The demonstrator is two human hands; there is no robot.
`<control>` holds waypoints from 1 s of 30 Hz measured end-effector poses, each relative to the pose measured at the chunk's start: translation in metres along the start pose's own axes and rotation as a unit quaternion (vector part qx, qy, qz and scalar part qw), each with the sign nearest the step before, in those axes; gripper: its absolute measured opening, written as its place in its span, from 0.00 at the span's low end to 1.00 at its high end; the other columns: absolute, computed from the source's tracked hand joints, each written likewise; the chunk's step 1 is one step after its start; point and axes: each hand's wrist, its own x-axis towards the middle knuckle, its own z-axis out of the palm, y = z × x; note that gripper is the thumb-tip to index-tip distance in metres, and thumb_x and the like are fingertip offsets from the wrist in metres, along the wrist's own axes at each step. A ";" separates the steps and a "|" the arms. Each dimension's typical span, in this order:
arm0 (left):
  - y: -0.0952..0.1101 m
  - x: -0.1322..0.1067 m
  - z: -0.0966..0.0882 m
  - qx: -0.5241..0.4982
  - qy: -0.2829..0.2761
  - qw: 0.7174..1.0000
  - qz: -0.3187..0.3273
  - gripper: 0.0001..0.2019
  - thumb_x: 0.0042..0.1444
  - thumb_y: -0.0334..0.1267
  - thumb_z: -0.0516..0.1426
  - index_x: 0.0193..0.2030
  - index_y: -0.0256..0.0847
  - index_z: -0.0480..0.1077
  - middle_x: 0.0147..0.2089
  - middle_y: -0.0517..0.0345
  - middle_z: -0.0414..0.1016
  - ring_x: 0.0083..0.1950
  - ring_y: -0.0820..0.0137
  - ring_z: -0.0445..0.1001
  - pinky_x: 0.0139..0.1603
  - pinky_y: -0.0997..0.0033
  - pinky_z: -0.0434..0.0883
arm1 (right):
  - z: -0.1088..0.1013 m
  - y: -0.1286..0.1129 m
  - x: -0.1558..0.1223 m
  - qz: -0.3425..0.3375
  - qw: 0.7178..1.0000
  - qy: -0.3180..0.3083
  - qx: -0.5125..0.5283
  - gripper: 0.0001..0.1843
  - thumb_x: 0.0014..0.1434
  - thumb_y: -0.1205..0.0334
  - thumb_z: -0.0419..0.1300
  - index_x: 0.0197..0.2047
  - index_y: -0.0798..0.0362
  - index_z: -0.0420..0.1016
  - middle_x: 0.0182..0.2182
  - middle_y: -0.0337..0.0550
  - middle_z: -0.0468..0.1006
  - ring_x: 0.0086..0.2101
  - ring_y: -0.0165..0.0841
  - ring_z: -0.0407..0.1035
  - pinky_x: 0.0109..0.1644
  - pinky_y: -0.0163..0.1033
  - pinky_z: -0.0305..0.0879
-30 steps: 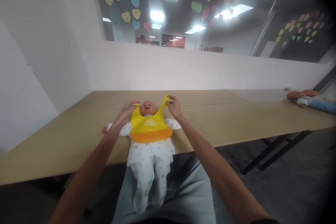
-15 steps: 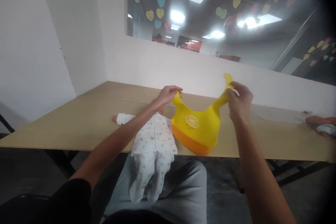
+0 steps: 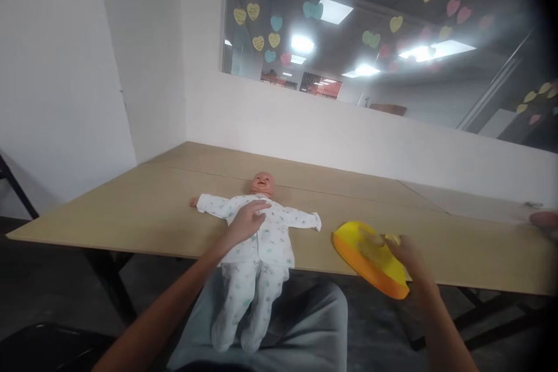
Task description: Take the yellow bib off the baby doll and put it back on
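A baby doll (image 3: 261, 184) in a white printed sleepsuit (image 3: 272, 238) lies on its back on the light wood table (image 3: 131, 209), arms spread. My left hand (image 3: 246, 222) rests open on the doll's chest. To the doll's right lies a yellow silicone bib with an orange catch pocket (image 3: 364, 253), low over the table's front edge. My right hand (image 3: 407, 258), slightly blurred, is closed on the bib's right side. Its fingers hide part of the bib's yellow strap.
The table's front edge runs just below the doll's waist, and the doll's legs extend past it over my grey trousers. White walls bound the table's far and left sides. A pink part of another doll (image 3: 544, 221) shows at the right frame edge.
The bib has moved from above the doll's right side down to the table's front edge. My left hand has let go of the bib and now rests on the doll's chest.
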 end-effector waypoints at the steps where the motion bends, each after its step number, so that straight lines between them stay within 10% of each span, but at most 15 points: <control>1: -0.009 -0.017 -0.003 0.014 0.029 0.999 -0.009 0.22 0.63 0.41 0.53 0.59 0.38 0.79 0.70 0.44 0.72 0.71 0.55 0.70 0.72 0.53 0.69 | 0.009 -0.007 -0.017 -0.005 1.000 -0.023 -0.002 0.18 0.48 0.47 0.62 0.36 0.52 0.80 0.39 0.65 0.82 0.43 0.57 0.79 0.48 0.60 0.77; 7: -0.036 -0.090 0.003 0.203 0.052 0.978 -0.007 0.32 0.65 0.51 0.55 0.73 0.40 0.65 0.78 0.44 0.59 0.79 0.54 0.57 0.79 0.49 0.59 | 0.044 -0.115 -0.139 -0.129 0.959 -0.179 0.179 0.40 0.59 0.36 0.56 0.65 0.55 0.72 0.63 0.60 0.73 0.64 0.49 0.69 0.70 0.58 0.65; 14: -0.040 -0.088 0.021 0.318 0.010 0.948 0.000 0.40 0.69 0.57 0.49 0.79 0.34 0.50 0.82 0.36 0.43 0.83 0.46 0.42 0.78 0.41 0.55 | 0.078 -0.230 -0.240 -0.241 0.860 -0.388 0.229 0.48 0.67 0.35 0.51 0.79 0.57 0.50 0.78 0.50 0.39 0.78 0.41 0.34 0.82 0.54 0.36; 20: -0.056 -0.067 0.020 0.322 0.009 0.947 -0.004 0.36 0.70 0.51 0.47 0.79 0.32 0.51 0.81 0.34 0.45 0.83 0.46 0.42 0.77 0.42 0.57 | 0.114 -0.244 -0.247 -0.264 0.897 -0.293 0.199 0.44 0.71 0.40 0.45 0.80 0.60 0.47 0.78 0.54 0.39 0.78 0.43 0.31 0.81 0.57 0.37; 30: -0.050 -0.021 0.002 0.295 -0.069 0.950 -0.072 0.37 0.70 0.55 0.45 0.77 0.31 0.54 0.80 0.33 0.48 0.82 0.45 0.44 0.77 0.42 0.53 | 0.123 -0.289 -0.195 -0.281 0.907 -0.308 0.056 0.38 0.70 0.56 0.47 0.79 0.63 0.51 0.76 0.58 0.48 0.77 0.47 0.38 0.80 0.55 0.37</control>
